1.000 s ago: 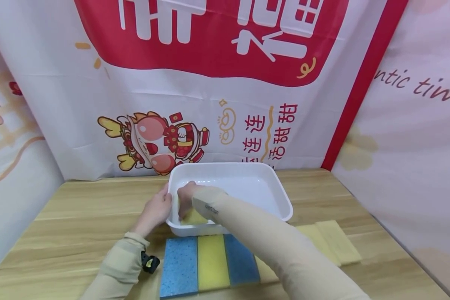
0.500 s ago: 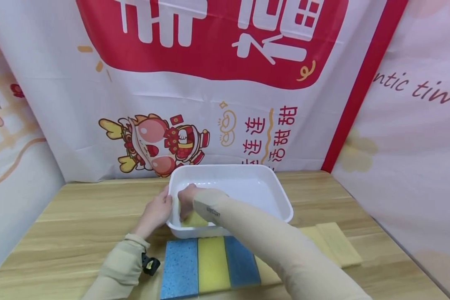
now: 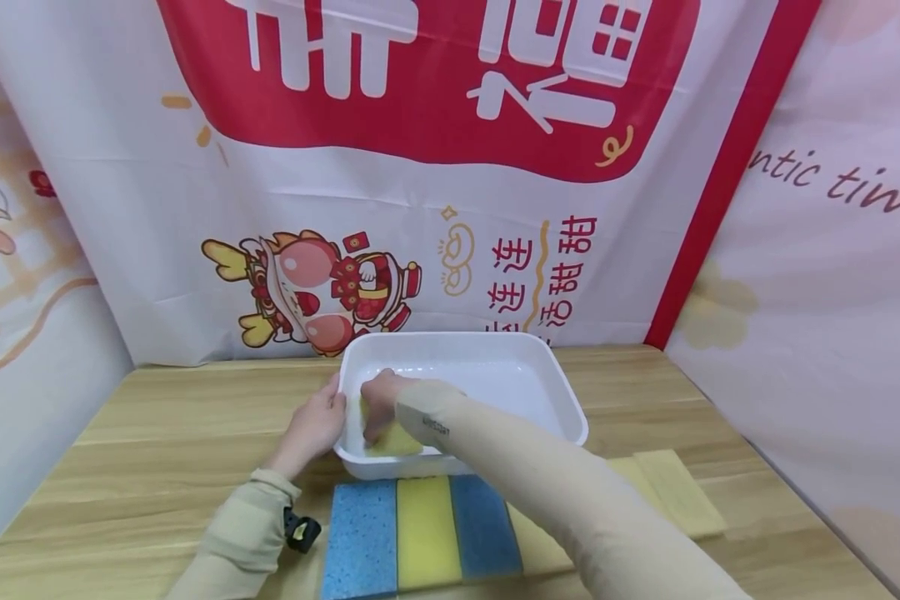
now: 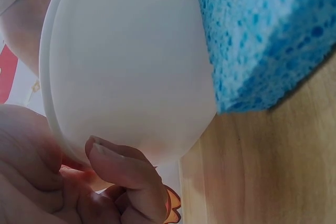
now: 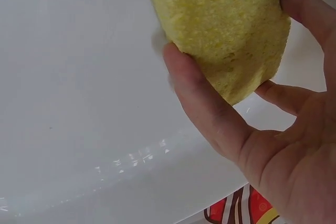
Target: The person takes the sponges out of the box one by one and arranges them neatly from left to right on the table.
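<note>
My right hand (image 3: 379, 402) reaches down inside a white basin (image 3: 495, 396) at its left end. It pinches a yellow sponge (image 5: 226, 24) by the edges, thumb and fingers on opposite sides, as the right wrist view shows. Part of the sponge is hidden under the hand and sleeve in the head view. At the basin's left wall, my left hand (image 3: 318, 425) grips the rim; the left wrist view has a bent digit against the outer wall. Small wet glints show on the basin floor beside the sponge.
Before the basin lie a speckled blue sponge (image 3: 362, 537), a yellow one (image 3: 429, 533) and a darker blue one (image 3: 486, 525), side by side on the wooden table (image 3: 157, 467). Further right are pale yellow pieces (image 3: 675, 492), partly behind my right sleeve. A printed cloth (image 3: 420, 200) hangs behind.
The head view has tilted up slightly, so everything sits a little lower. My right hand and the yellow sponge have shifted very slightly right in the basin; the left hand keeps its grip.
</note>
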A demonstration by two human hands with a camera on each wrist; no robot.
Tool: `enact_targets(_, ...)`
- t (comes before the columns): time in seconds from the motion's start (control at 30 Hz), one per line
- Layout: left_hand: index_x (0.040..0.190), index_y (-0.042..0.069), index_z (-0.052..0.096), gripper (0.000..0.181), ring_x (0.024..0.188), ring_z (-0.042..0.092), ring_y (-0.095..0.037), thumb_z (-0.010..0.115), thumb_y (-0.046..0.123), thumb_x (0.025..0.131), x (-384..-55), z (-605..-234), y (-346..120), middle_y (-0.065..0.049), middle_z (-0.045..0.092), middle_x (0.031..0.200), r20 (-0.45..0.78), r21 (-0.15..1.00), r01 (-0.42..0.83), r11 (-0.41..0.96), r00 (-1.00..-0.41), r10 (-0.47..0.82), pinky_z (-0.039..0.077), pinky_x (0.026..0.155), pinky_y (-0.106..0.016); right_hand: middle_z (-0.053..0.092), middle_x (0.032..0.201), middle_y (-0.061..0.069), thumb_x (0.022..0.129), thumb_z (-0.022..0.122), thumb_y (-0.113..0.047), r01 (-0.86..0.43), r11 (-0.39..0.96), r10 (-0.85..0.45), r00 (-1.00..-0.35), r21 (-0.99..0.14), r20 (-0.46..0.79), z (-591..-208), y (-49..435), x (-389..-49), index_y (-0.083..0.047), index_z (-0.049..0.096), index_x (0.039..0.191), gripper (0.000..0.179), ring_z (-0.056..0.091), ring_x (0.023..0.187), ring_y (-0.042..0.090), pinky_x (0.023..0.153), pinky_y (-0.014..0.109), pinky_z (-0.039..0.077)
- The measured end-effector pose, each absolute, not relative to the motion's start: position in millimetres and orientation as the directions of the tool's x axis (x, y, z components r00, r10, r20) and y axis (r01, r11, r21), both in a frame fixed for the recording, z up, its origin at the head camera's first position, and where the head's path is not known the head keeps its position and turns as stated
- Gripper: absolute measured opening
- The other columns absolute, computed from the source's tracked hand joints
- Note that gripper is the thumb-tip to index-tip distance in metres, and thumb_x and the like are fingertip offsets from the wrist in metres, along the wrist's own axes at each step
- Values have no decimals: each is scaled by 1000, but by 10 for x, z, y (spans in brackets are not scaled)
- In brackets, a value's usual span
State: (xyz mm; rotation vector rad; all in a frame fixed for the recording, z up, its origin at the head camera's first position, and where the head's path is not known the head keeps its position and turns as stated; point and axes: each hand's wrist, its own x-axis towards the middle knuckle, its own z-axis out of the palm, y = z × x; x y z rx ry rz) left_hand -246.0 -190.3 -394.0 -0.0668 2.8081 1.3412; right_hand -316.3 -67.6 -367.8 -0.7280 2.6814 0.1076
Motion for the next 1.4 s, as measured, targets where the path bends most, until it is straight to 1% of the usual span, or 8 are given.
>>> enact_targets(0.27, 158, 10, 17, 54, 60, 55, -25, 28, 25, 108, -2453, -3961, -1905, -28, 42, 141, -86, 801, -93, 591, -995, -40, 52, 50, -32, 54, 107, 2, 72, 89, -33, -423, 895, -441, -789, -143, -428, -3605, -610, -3145, -22, 62, 116, 53, 54, 89, 14, 78, 30, 50)
enact_targets(0.47, 158, 10, 16, 54, 73, 59, -28, 28, 25, 108, -2473, -3940, -1889, -27, 42, 144, -76, 794, -80, 603, -997, -31, 52, 54, -33, 61, 99, -5, 69, 91, -30, -415, 894, -447, -782, -172, -435, -3580, -552, -3242, -22, 63, 123, 61, 56, 89, 12, 80, 29, 48)
enact_targets(0.67, 158, 11, 17, 53, 58, 53, -27, 27, 26, 108, -2469, -3905, -1881, -27, 46, 138, -61, 796, -66, 601, -998, -30, 50, 50, -33, 61, 114, -7, 71, 89, -36, -423, 891, -449, -774, -164, -447, -3462, -457, -3179, -27, 59, 135, 71, 54, 98, 11, 92, 33, 45)
enact_targets(0.87, 158, 9, 18, 53, 60, 54, -26, 28, 25, 108, -2446, -3923, -1881, -28, 45, 140, -56, 798, -59, 600, -998, -24, 51, 51, -32, 55, 132, -12, 66, 90, -39, -354, 909, -416, -741, -219, -527, -3502, -366, -3266, -36, 58, 136, 76, 49, 117, 13, 104, 42, 38)
enact_targets(0.97, 158, 9, 17, 53, 59, 54, -26, 28, 25, 108, -2443, -3938, -1879, -29, 45, 139, -62, 803, -65, 593, -998, -25, 51, 50, -32, 52, 138, -12, 68, 89, -41, -376, 900, -434, -721, -220, -540, -3500, -319, -3271, -35, 57, 137, 77, 46, 124, 14, 108, 43, 34)
enact_targets(1.1, 158, 10, 18, 53, 58, 54, -25, 28, 25, 108, -2457, -3959, -1879, -28, 50, 133, -59, 807, -63, 587, -998, -27, 51, 50, -32, 51, 139, -10, 72, 86, -44, -423, 886, -457, -723, -191, -519, -3424, -257, -3219, -34, 56, 139, 75, 45, 122, 13, 106, 40, 35)
enact_targets(1.33, 158, 9, 18, 53, 58, 57, -24, 28, 25, 108, -2465, -3978, -1874, -28, 52, 129, -52, 808, -62, 586, -998, -34, 52, 50, -33, 51, 122, -1, 72, 85, -45, -513, 847, -519, -737, -140, -433, -3313, -149, -3199, -33, 58, 137, 72, 47, 105, 16, 89, 36, 43)
enact_targets(1.4, 158, 9, 18, 53, 58, 57, -24, 27, 25, 108, -2465, -3975, -1873, -28, 53, 128, -54, 808, -64, 586, -998, -35, 52, 50, -33, 49, 125, 2, 72, 85, -44, -514, 846, -521, -745, -138, -417, -3266, -111, -3180, -34, 58, 137, 70, 48, 104, 18, 87, 37, 45)
